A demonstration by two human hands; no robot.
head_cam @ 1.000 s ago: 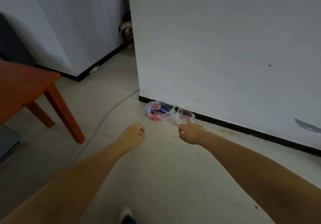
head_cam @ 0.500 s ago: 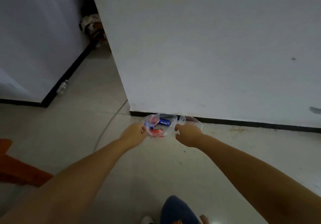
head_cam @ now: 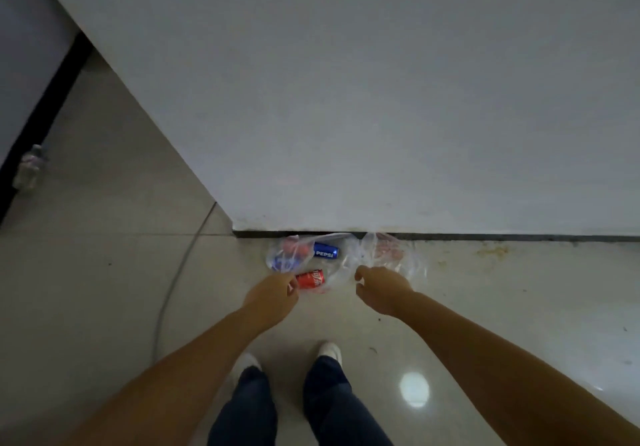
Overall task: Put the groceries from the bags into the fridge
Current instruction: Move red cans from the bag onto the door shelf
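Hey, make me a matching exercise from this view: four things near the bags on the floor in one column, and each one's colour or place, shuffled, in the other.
Things:
1. Pepsi can
2. Coca-Cola can
3. cable
4. bottle

Descriptions:
A. red, lying on its side close to the left hand
B. grey, running across the floor tiles left of the bags
C. blue, lying in a clear plastic bag near the wall's base
D. far left, beside the black skirting

Pairs: 1-C, 2-A, 3-B, 4-D

grey cable (head_cam: 173, 283) on the tiled floor (head_cam: 86, 272) — white wall (head_cam: 381, 99) behind.
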